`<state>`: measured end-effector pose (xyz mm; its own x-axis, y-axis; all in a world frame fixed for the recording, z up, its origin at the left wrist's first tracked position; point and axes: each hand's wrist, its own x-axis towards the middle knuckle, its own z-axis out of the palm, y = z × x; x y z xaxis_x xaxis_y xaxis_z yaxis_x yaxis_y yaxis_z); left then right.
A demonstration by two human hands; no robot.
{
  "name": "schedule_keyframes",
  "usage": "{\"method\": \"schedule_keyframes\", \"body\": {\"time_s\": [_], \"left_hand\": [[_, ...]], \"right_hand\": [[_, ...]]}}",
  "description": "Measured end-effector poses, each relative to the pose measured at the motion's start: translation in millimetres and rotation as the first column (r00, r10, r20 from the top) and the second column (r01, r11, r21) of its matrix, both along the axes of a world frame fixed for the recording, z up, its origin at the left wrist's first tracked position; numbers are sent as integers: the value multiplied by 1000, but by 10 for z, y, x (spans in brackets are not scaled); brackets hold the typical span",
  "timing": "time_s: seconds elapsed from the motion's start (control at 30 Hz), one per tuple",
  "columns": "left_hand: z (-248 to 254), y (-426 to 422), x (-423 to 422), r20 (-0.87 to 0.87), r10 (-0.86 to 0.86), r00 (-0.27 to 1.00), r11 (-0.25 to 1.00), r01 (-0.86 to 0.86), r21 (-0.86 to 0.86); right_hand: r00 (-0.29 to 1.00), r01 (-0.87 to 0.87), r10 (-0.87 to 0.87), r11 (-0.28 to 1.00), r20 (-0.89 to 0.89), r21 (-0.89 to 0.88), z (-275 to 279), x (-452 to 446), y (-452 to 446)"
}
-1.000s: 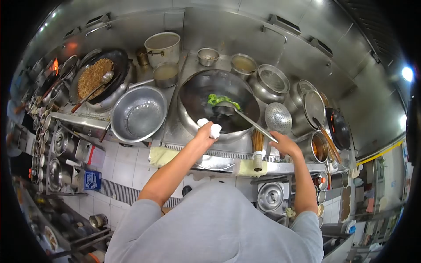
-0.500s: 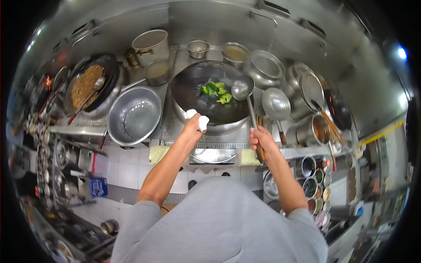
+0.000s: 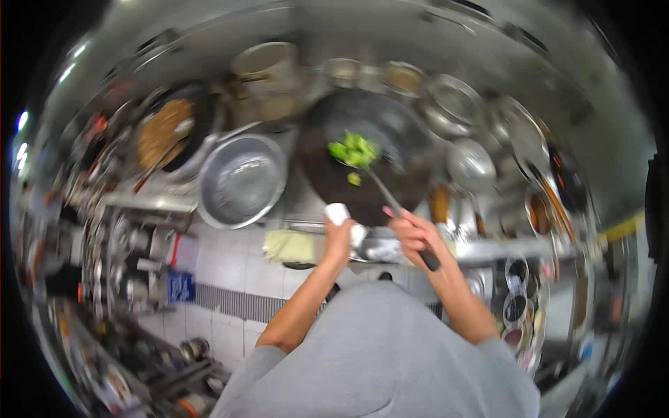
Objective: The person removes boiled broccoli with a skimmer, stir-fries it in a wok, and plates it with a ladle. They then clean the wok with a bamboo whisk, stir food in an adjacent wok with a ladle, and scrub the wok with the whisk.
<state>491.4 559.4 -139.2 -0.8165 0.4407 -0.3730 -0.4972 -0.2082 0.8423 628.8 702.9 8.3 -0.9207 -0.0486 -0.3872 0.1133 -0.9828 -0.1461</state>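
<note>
My left hand [image 3: 339, 239] is closed around a folded white cloth [image 3: 337, 211] at the near rim of a large dark wok [image 3: 411, 157]. The wok's near edge sits close to the front of the range. My right hand [image 3: 420, 237] grips the handle of a ladle [image 3: 383, 188] that reaches into the wok. Bright green broccoli [image 3: 354, 149] is heaped at the ladle's far end, hiding its bowl. One small broccoli piece [image 3: 354, 179] lies apart, nearer to me. Motion blurs the picture somewhat.
A wide metal basin [image 3: 242, 182] stands left of the wok. Further left, another wok holds brown food [image 3: 164, 132]. To the right are a perforated strainer [image 3: 471, 166] and several pots. A folded yellowish cloth [image 3: 294, 246] lies on the front edge.
The wok has come towards me with my left hand on the cloth. The ladle has swung from the wok's right side to the broccoli, which is now bunched together. The view has shifted.
</note>
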Motion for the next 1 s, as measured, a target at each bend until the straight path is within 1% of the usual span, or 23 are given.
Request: {"method": "schedule_keyframes", "body": {"time_s": [0.03, 0.07, 0.1, 0.13, 0.2, 0.27, 0.3, 0.33, 0.37, 0.4, 0.43, 0.47, 0.53, 0.6, 0.63, 0.67, 0.73, 0.77, 0.8, 0.83, 0.87, 0.93, 1.0], "left_hand": [[-20, 16, -59, 93, 28, 995, 999, -25, -34], [316, -25, 25, 202, 116, 973, 993, -116, -11], [72, 19, -26, 198, 145, 969, 986, -159, 57], [0, 51, -31, 181, 124, 976, 991, -132, 32], [-18, 234, -56, 216, 153, 964, 975, -183, 126], [285, 435, -171, 299, 279, 913, 935, -329, 132], [83, 462, -339, 352, 195, 915, 935, -281, 215], [81, 572, -428, 405, 74, 911, 929, -210, 303], [38, 631, -470, 497, 82, 864, 962, -200, 188], [73, 514, -433, 473, -19, 881, 940, -145, 308], [137, 464, -390, 429, -7, 903, 943, -137, 305], [314, 403, -362, 341, 47, 939, 982, -105, 154], [368, 454, -481, 309, 72, 948, 987, -112, 112], [356, 406, -588, 202, 23, 979, 983, -60, 176], [366, 389, -575, 93, -9, 996, 994, -2, 112], [353, 366, -503, 89, -36, 995, 994, 26, 106], [380, 267, -253, -199, 104, 974, 990, -120, -71], [202, 164, -176, -339, 63, 939, 985, -113, -132], [32, 77, -129, -474, 15, 880, 975, -117, -187], [-13, 34, -54, -554, -14, 832, 963, -138, -232], [-44, -10, 5, -623, -38, 781, 947, -171, -272], [107, 67, 121, -657, -47, 753, 932, -204, -301], [263, 164, 131, -710, -64, 701, 895, -274, -351]], "right_hand": [[999, -26, 14, 973, -53, -230, -134, -11, 10], [970, -133, 72, 956, -231, -262, -505, 26, 53], [989, -61, 19, 955, -143, -291, -488, 58, -43], [992, -69, 25, 929, -126, -362, -454, 93, -62], [997, -23, -9, 897, -70, -441, -393, 125, -3], [991, -34, -11, 946, -136, -324, -435, 63, 113], [988, -25, -15, 966, -153, -256, -466, 34, 191], [988, -26, -8, 975, -153, -220, -387, 43, 233], [987, -19, -8, 985, -158, -171, -292, 105, 285], [997, 14, -18, 998, -75, -55, -140, 175, 317], [998, 10, -15, 997, -55, -79, -67, 261, 423], [1000, -18, 18, 1000, 15, -2, -21, 338, 554], [995, -30, 19, 994, 102, 101, 30, 398, 722], [988, -29, 6, 989, 156, 148, 50, 446, 792], [977, -47, 7, 982, 211, 185, 68, 462, 858], [978, -19, -19, 984, 207, 179, 80, 481, 890], [952, -98, 15, 961, 307, 257, 135, 552, 928], [949, -142, 41, 941, 312, 308, 191, 577, 916], [955, -106, 12, 948, 297, 301, 272, 597, 895], [954, -175, 64, 912, 294, 370, 367, 622, 862], [945, -253, 125, 864, 301, 435, 458, 647, 818], [938, -280, 146, 853, 314, 441, 525, 686, 784], [962, -271, 268, 917, 51, 294, 473, 728, 789]]}}
